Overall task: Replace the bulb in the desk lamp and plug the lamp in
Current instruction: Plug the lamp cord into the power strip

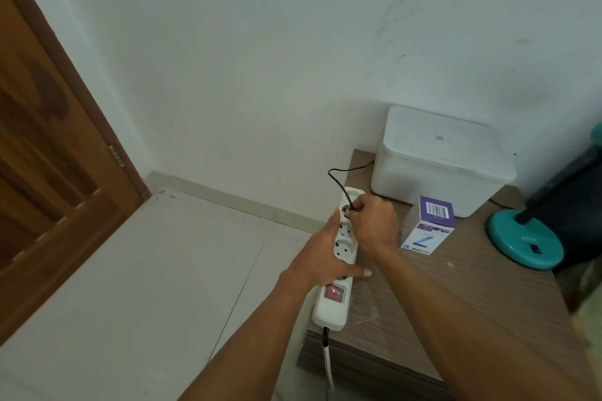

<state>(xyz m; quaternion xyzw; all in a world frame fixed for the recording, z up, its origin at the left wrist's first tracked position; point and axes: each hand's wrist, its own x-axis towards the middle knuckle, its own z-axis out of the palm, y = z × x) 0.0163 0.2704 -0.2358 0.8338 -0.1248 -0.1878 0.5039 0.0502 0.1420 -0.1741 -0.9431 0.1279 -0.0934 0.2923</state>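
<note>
A white power strip (333, 304) with a red switch lies along the left edge of a low wooden table (456, 296). My left hand (322, 254) grips the strip's middle and holds it down. My right hand (373, 221) pinches a black plug at a socket near the strip's far end; the plug is mostly hidden by my fingers. Its black cord (338, 177) loops up and runs behind the white box. The desk lamp's teal round base (524, 241) stands at the table's right edge, its head out of view. A purple-and-white bulb carton (428, 226) stands between strip and lamp.
A white lidded plastic box (439, 161) sits at the table's back against the white wall. A brown wooden door (49, 156) is at the left. Pale floor tiles (146, 286) spread left of the table. The strip's own cable (327, 358) hangs off the table's front.
</note>
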